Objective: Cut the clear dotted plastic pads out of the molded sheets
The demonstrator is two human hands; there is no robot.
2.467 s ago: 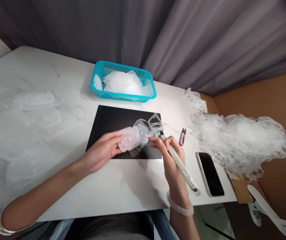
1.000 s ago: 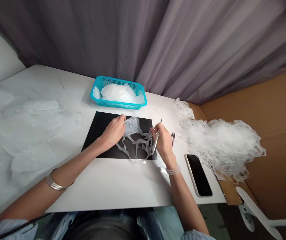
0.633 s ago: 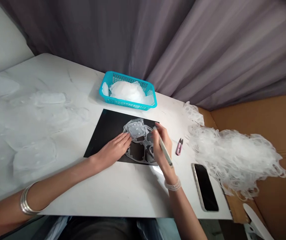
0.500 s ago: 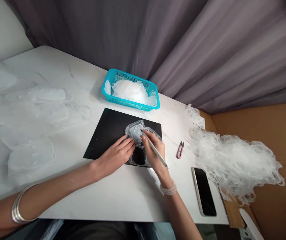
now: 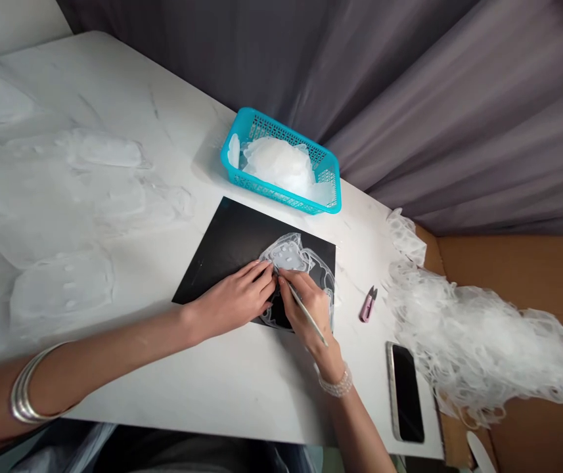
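White table [image 5: 187, 387], black mat [image 5: 232, 230] mid-frame; my left hand [image 5: 234, 299] flat, likely steadying plastic [image 5: 286, 255]; right hand [image 5: 315, 305] gripping slim tool [image 5: 307, 313]

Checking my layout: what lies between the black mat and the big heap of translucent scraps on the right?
The head view shows pink snips on the white tabletop between the black mat and the heap, touching neither.
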